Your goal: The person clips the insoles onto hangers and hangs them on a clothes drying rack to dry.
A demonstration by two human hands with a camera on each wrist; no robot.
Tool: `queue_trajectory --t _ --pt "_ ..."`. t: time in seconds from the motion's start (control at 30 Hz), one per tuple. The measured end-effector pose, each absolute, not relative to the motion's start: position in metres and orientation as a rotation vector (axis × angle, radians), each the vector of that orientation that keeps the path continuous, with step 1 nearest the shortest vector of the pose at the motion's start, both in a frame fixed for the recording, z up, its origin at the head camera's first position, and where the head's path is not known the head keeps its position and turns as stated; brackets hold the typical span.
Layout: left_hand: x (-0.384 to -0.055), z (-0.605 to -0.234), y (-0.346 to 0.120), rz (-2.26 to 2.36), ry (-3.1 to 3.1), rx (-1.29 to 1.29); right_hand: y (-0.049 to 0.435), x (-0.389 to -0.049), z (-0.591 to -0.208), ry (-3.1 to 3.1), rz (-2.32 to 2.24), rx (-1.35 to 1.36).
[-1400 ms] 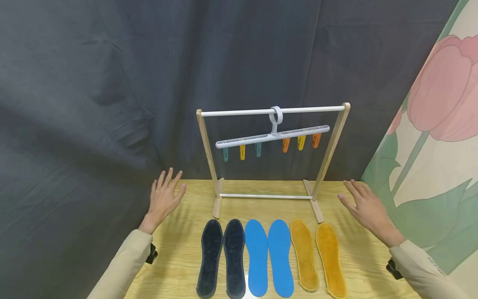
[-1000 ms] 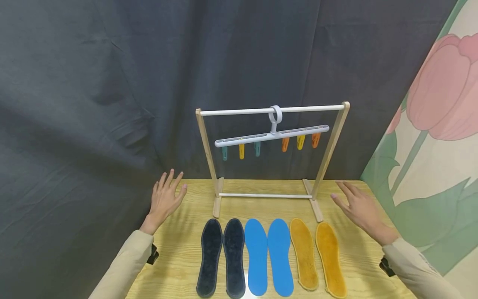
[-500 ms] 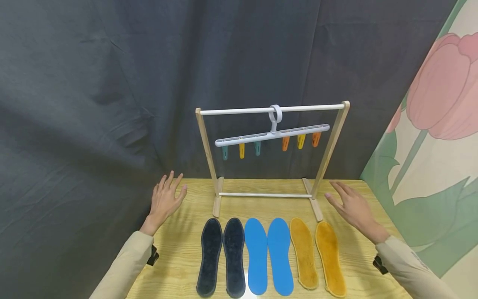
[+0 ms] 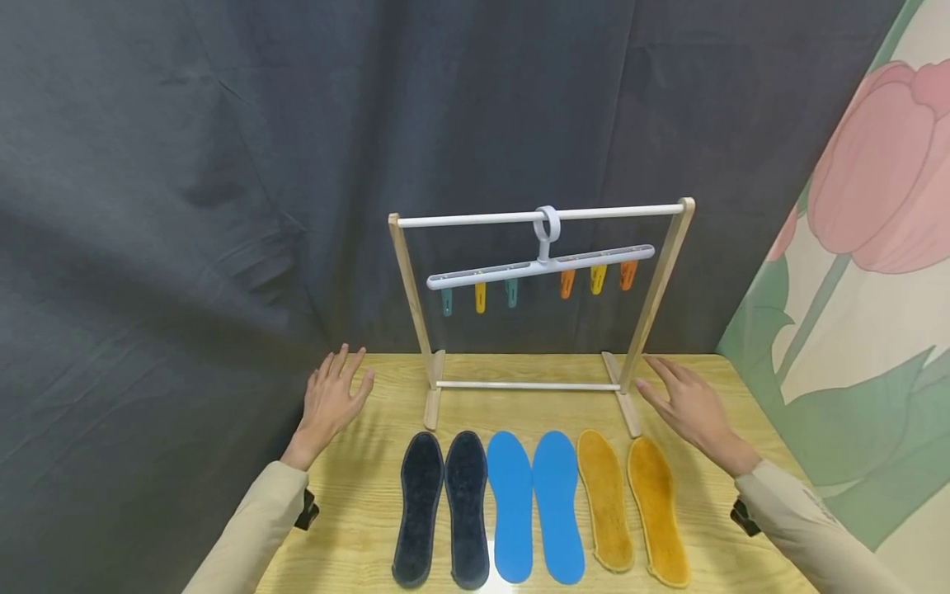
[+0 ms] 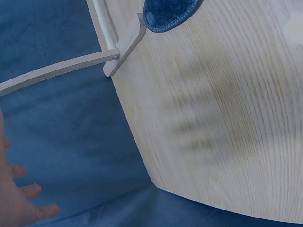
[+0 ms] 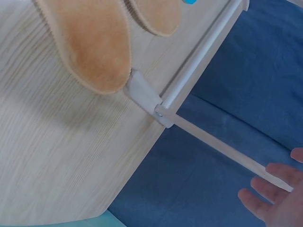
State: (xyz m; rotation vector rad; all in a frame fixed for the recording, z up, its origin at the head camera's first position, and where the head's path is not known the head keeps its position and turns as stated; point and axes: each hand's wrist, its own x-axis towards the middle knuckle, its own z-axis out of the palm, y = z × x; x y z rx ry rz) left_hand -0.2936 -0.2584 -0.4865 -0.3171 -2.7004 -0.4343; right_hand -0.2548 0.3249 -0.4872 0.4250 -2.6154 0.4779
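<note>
Have nothing in the left grip (image 4: 330, 404), wide with fingers spread above the back left part of a pale yellow wood-grain bench (image 4: 512, 410). Have nothing in the right grip (image 4: 686, 408) either, also wide, beside the right upright of a wooden rack (image 4: 660, 285) with white rails; cannot tell whether touching it. See laid in a row before the rack two dark plush insoles (image 4: 467, 511), two flat bright blue insoles (image 4: 557, 495) and two fuzzy orange-tan insoles (image 4: 603, 495). Note above them a pale plastic bar hanger (image 4: 542, 267), hung by its ring from the top rail, with six teal, yellow and orange clips (image 4: 481, 299) below the bar.

Cannot make out the clips' upper ends, partly hidden in the bar. Lose most of both hands at the edges of the wrist views, and parts of the insoles too. Find dark grey-blue cloth (image 4: 297, 165) behind and at left, and a wall painted with pink tulips (image 4: 876, 206) at right. Cannot read the small marking on the beige right sleeve (image 4: 801, 528).
</note>
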Motion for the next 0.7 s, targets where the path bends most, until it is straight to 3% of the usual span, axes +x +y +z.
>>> queue_trajectory --t 0.7 --pt "-0.288 -0.502 -0.255 -0.496 -2.709 -0.311 0.304 -0.261 -0.487 -2.624 0.529 0.423"
